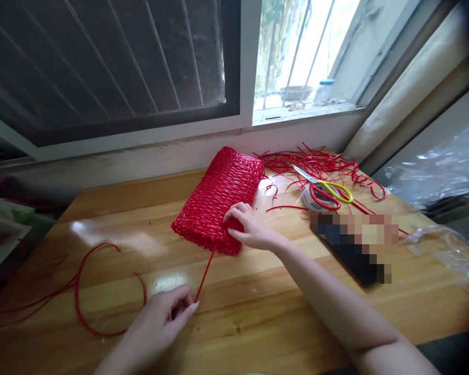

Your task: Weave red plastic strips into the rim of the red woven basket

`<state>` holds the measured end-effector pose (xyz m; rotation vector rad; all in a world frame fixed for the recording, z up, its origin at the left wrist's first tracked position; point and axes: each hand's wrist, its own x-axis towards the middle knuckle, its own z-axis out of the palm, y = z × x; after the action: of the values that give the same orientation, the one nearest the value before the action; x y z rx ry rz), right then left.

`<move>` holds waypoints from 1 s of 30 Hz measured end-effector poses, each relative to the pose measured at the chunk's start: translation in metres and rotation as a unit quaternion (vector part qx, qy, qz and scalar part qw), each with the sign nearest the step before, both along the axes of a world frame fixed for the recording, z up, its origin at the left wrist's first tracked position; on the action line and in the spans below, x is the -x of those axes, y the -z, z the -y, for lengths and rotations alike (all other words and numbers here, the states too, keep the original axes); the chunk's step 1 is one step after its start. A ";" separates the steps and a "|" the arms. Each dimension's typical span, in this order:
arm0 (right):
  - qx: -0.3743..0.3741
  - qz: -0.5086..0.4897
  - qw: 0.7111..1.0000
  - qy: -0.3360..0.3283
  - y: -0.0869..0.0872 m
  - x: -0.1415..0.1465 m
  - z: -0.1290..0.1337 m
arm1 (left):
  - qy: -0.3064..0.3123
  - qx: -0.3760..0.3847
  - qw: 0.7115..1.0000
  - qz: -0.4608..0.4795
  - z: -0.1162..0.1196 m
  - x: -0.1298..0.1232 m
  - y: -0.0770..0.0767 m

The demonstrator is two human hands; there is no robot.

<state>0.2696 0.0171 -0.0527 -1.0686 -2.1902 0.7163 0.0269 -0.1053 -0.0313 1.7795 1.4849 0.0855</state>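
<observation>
A red woven basket lies on its side on the wooden table, its rim facing toward me. My right hand is closed on the near right part of the basket, fingers curled over its rim. Between thumb and forefinger my left hand pinches a thin red strand. That strand runs taut from the basket's rim down to my left fingertips. Behind the left hand, a loose length of red strand curls across the table.
Scissors with red and yellow handles rest on a roll of tape at the right. Red strand scraps are heaped behind them. A dark phone, partly blurred out, lies nearer me. Clear plastic sits at the right edge; a window stands behind the table.
</observation>
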 end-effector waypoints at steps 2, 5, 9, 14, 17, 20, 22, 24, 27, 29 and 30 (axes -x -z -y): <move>0.005 0.007 1.000 0.002 0.001 0.000 0.000 | 0.009 -0.006 1.000 0.010 0.001 0.000 -0.003; 0.013 0.003 1.000 0.009 0.001 0.000 0.000 | 0.039 -0.079 0.995 0.054 0.001 -0.003 -0.006; -0.022 -0.020 0.999 0.024 0.003 0.001 -0.001 | 0.079 -0.192 0.963 0.169 -0.006 -0.015 -0.008; -0.051 -0.026 0.998 0.033 0.006 0.001 0.000 | 0.009 -0.170 0.922 0.348 -0.022 -0.031 -0.010; -0.057 -0.029 0.997 0.037 0.006 -0.002 0.001 | -0.027 -0.099 0.886 0.451 -0.028 -0.038 -0.007; -0.065 -0.025 0.997 0.019 0.003 -0.005 0.005 | -0.112 -0.044 0.855 0.504 -0.030 -0.043 0.004; -0.078 -0.014 0.997 -0.005 0.000 -0.007 0.008 | -0.175 -0.030 0.865 0.469 -0.033 -0.046 0.016; -0.102 0.001 0.994 -0.033 0.000 -0.007 0.010 | -0.231 -0.055 0.895 0.377 -0.039 -0.047 0.030; -0.148 0.022 0.987 -0.061 0.004 -0.003 0.013 | -0.324 -0.112 0.885 0.316 -0.052 -0.049 0.045; -0.174 0.030 0.983 -0.058 0.009 0.000 0.015 | -0.344 -0.095 0.872 0.336 -0.060 -0.051 0.047; -0.184 0.031 0.981 -0.053 0.012 0.002 0.015 | -0.332 -0.079 0.874 0.346 -0.062 -0.051 0.046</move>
<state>0.2679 0.0019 -0.0645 -0.7972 -2.3291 0.3040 0.0781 -0.0431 -0.0770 1.0693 1.4744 1.1000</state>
